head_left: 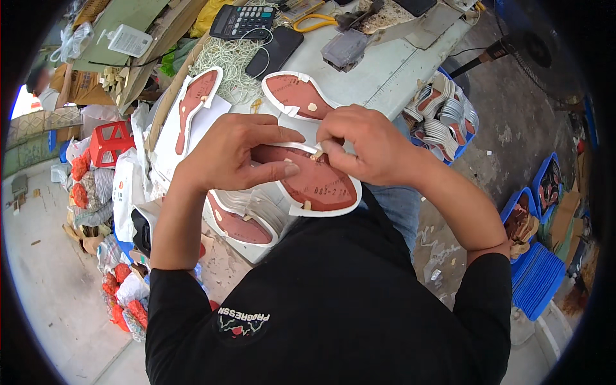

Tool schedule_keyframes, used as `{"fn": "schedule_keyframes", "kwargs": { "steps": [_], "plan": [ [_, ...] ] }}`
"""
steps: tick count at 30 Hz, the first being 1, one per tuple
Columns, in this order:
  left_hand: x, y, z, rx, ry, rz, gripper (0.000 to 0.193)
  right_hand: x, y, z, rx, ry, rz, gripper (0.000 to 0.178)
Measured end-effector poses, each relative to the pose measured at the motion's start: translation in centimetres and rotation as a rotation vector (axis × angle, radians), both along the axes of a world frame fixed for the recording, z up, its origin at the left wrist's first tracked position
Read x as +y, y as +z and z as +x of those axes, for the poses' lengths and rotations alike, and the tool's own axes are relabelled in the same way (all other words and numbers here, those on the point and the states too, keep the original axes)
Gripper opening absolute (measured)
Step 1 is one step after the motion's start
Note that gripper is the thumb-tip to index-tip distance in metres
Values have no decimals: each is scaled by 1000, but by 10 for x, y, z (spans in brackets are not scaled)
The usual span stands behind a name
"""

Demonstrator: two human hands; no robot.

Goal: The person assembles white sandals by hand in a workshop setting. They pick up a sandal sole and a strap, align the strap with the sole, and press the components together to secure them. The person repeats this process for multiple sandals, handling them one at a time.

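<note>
A reddish-brown shoe insole with a white rim (321, 186) lies tilted close in front of my body. My left hand (237, 151) grips its narrower part, thumb on the brown face and fingers along the far edge. My right hand (375, 144) has its fingers closed at the insole's far right edge, beside a small tan tab (317, 155). Another tan tab (307, 205) sits near the near rim. A stack of similar insoles (247, 224) lies to the left, partly behind my left forearm. Two more insoles rest beyond my hands, one at left (197, 96), one at centre (296, 92).
On the table (385, 83) are a calculator (242, 22), a tangle of white cord (221, 67), a dark phone (274, 51) and yellow-handled scissors (314, 22). Blue crates of insoles (443, 115) and a fan (532, 54) stand at right. Bags and a red stool (110, 142) fill the left.
</note>
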State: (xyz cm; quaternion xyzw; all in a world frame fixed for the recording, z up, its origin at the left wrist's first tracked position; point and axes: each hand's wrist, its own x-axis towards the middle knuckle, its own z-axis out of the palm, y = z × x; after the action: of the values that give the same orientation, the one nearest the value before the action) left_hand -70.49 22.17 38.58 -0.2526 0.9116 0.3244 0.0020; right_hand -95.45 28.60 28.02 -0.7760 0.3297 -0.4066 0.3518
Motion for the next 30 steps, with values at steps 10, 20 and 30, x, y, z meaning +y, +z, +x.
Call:
{"fn": "schedule_keyframes", "kwargs": {
  "steps": [10,20,30],
  "plan": [
    [5,-3,-4,-24,-16,-78,39,0,-29,6,-480,126,681,14],
    [6,-1,2,5,6,-58,40,8,-18,10,-757,142,898,18],
    [11,-12,6,-28,119,21,42,16,-20,17,-758,92,975,19]
  ]
}}
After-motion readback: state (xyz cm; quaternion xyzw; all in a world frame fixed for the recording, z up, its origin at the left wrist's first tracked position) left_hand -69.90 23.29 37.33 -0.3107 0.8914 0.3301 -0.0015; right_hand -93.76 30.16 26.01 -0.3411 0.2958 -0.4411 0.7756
